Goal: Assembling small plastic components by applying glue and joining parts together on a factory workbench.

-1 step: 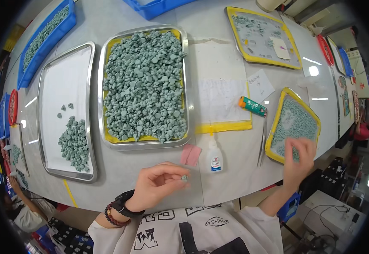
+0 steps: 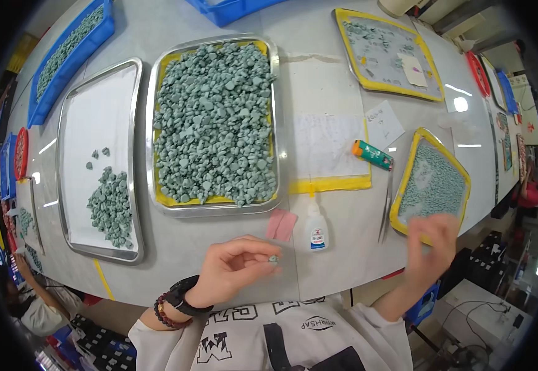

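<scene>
My left hand (image 2: 235, 266) is near the table's front edge and pinches a small grey-green piece (image 2: 273, 260) between thumb and fingertips. A dark watch and a bead bracelet sit on that wrist. My right hand (image 2: 432, 244) is blurred and hovers over the near corner of a small yellow-rimmed tray (image 2: 405, 185) of fine green bits; its grip cannot be made out. A metal tray with a yellow liner (image 2: 157, 198) holds a heap of grey-green pieces (image 2: 213, 117). Left of it, a white-lined metal tray (image 2: 102, 105) carries a small pile (image 2: 111, 204).
A white glue bottle (image 2: 316, 229), pink slips (image 2: 281, 224) and tweezers (image 2: 385, 207) lie between my hands. A green-and-orange tube (image 2: 372, 154) rests by a paper sheet (image 2: 324, 145). Another yellow tray (image 2: 343, 43) and blue bins (image 2: 71, 52) stand farther back. Another person (image 2: 28, 303) sits lower left.
</scene>
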### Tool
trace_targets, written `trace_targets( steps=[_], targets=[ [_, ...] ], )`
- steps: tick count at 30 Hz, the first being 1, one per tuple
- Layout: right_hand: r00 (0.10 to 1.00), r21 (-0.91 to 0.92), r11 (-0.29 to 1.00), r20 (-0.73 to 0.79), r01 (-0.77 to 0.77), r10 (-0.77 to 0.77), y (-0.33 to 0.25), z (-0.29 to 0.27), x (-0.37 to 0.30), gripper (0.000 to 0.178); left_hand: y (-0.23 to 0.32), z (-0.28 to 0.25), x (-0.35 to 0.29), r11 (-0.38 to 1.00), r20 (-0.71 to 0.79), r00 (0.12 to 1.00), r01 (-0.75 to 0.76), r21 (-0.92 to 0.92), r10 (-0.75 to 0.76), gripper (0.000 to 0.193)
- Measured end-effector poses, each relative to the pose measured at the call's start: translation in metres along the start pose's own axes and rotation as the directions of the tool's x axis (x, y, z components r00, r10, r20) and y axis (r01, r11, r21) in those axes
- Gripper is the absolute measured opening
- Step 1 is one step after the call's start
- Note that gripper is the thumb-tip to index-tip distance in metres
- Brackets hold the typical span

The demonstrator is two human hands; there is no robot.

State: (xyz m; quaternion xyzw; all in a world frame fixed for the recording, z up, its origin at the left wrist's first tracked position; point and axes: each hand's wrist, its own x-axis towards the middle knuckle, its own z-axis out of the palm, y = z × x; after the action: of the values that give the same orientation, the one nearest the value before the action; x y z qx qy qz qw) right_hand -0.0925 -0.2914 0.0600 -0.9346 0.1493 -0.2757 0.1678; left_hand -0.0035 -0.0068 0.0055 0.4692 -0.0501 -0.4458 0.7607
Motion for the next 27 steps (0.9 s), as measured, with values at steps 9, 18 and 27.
trace_targets(
  steps=[9, 18, 27],
  targets=[
    [0.865, 0.440, 0.852, 0.266, 0.283, -0.424, -0.088, 0.061, -0.024, 0.025, 0.004, -0.004, 0.000, 0.988, -0.011, 0.996, -0.087, 0.125, 0.089, 0.030],
    [0.880, 0.398, 0.884, 0.292, 0.244, -0.374, -0.097, 0.062, -0.029, 0.024, 0.002, -0.008, -0.001, 0.883, 0.017, 0.969, -0.232, 0.408, 0.246, 0.026],
    [0.915, 0.520, 0.846, 0.277, 0.113, -0.293, -0.101, 0.061, -0.035, 0.024, 0.000, -0.006, -0.005, 0.904, -0.020, 0.950, -0.291, 0.315, 0.312, 0.023]
  ],
)
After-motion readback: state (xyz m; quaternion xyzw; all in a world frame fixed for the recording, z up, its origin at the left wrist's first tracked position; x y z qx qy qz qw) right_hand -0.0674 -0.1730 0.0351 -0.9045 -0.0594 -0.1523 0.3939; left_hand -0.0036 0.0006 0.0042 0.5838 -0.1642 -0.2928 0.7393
